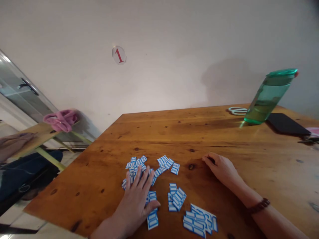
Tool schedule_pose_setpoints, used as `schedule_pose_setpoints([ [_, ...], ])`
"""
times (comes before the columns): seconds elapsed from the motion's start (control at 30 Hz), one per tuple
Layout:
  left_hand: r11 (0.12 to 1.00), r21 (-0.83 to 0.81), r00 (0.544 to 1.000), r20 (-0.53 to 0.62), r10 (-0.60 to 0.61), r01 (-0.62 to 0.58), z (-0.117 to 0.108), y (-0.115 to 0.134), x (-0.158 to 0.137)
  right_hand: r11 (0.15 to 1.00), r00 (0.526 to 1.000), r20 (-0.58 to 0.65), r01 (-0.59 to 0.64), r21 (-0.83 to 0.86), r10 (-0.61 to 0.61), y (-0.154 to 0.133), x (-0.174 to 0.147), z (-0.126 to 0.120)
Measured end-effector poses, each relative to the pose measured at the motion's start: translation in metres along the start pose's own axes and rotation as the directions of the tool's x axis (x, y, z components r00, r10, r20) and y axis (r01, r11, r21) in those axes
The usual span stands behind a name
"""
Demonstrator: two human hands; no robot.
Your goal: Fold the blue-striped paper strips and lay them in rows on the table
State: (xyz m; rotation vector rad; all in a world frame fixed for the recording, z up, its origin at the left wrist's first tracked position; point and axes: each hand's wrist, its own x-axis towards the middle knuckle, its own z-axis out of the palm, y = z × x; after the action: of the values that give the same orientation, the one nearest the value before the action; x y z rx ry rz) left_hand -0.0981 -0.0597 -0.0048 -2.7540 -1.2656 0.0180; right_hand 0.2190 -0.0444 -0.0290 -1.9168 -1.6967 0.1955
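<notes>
My left hand (133, 199) lies flat with its fingers spread over a loose heap of small white paper labels with blue frames (134, 162). Its thumb rests on a short strip of the same labels (152, 220). To the right of that hand are a small pile (177, 199) and a larger overlapping pile (199, 220) of these labels. Several more labels (165, 162) trail off beyond the fingertips. My right hand (220, 166) rests on the table to the right of the labels, its fingers curled in and nothing visible in them. A dark bead bracelet circles that wrist.
The wooden table (159, 132) reaches back to a white wall. At its far right stand a green water bottle (270, 96), a coiled white cable (238, 111) and a flat black device (286, 124). Left of the table, a bench holds a pink cloth (62, 120).
</notes>
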Motion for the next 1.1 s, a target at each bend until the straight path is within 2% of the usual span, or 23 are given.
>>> schedule_pose_setpoints([
  [0.07,0.984,-0.050,0.984,0.043,0.173,-0.171,-0.002,0.008,0.002,1.000,1.000,-0.007,0.004,-0.003,-0.004,0.000,0.000,0.000],
  [0.13,0.940,-0.097,0.940,0.060,0.335,-0.328,-0.003,0.015,0.004,1.000,1.000,-0.012,0.007,-0.006,-0.007,-0.001,-0.001,-0.001],
  [0.2,0.956,-0.100,0.958,0.051,0.283,-0.277,-0.002,0.019,0.006,1.000,1.000,-0.013,0.013,-0.005,-0.013,-0.001,-0.001,-0.001],
  [0.27,0.988,-0.090,0.991,0.030,0.128,-0.125,-0.002,0.019,0.007,1.000,1.000,-0.010,0.018,0.000,-0.018,-0.001,-0.001,-0.001],
  [0.33,0.993,-0.108,0.998,0.035,0.053,-0.049,-0.004,0.018,0.008,1.000,1.000,-0.009,0.018,0.004,-0.018,0.000,0.000,0.000],
  [0.4,0.983,-0.160,0.992,0.076,0.102,-0.088,-0.009,0.018,0.010,1.000,1.000,-0.010,0.015,0.004,-0.015,0.000,0.000,0.000],
  [0.47,0.960,-0.220,0.974,0.106,0.199,-0.172,-0.014,0.018,0.011,1.000,1.000,-0.011,0.013,0.001,-0.013,0.000,0.000,0.000],
  [0.53,0.941,-0.259,0.965,0.084,0.248,-0.219,-0.017,0.019,0.015,1.000,1.000,-0.011,0.011,-0.002,-0.011,0.000,0.000,0.000],
  [0.6,0.945,-0.276,0.981,0.036,0.193,-0.175,-0.018,0.019,0.020,1.000,1.000,-0.011,0.010,-0.006,-0.010,0.000,0.000,0.000],
  [0.7,0.958,-0.285,0.999,-0.018,0.031,-0.035,-0.017,0.023,0.027,1.000,1.000,-0.015,0.009,-0.012,-0.009,-0.001,0.000,-0.001],
  [0.73,0.958,-0.284,0.999,-0.022,0.025,-0.030,-0.017,0.025,0.028,1.000,1.000,-0.016,0.010,-0.014,-0.010,-0.001,0.000,-0.001],
  [0.87,0.937,-0.271,0.972,0.019,0.233,-0.220,-0.016,0.032,0.030,1.000,1.000,-0.015,0.018,-0.015,-0.018,0.000,0.000,0.000],
  [0.9,0.936,-0.263,0.968,0.028,0.250,-0.234,-0.015,0.031,0.031,1.000,1.000,-0.014,0.020,-0.014,-0.020,0.001,0.000,0.001],
  [0.97,0.963,-0.219,0.985,0.043,0.169,-0.155,-0.012,0.020,0.034,1.000,1.000,-0.015,0.019,-0.012,-0.019,0.001,0.000,0.002],
  [1.03,0.991,-0.134,0.997,0.072,-0.013,0.023,-0.007,0.000,0.037,1.000,1.000,-0.020,0.014,-0.009,-0.014,0.002,0.001,0.002],
  [1.1,0.975,-0.034,0.973,0.081,-0.216,0.220,-0.002,-0.022,0.036,1.000,1.000,-0.023,0.006,-0.007,-0.006,0.002,0.001,0.003],
])
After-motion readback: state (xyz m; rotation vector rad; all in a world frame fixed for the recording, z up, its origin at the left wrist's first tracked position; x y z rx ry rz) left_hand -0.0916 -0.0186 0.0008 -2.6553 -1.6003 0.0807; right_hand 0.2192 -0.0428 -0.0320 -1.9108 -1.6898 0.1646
